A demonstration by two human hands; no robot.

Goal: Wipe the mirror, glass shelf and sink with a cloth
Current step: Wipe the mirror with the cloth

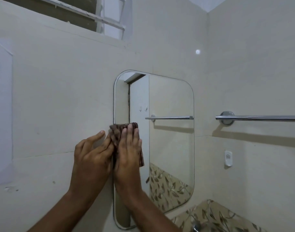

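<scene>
Wiping the mirror [170,139] is the step in hand: the right hand [128,156] lies flat, fingers together, pressing the cloth [125,127] against the mirror's left edge, about mid-height. The left hand [91,158] rests open on the wall [59,97], touching the cloth. Next likely calls for sweeping rightward across the unwiped glass.
</scene>
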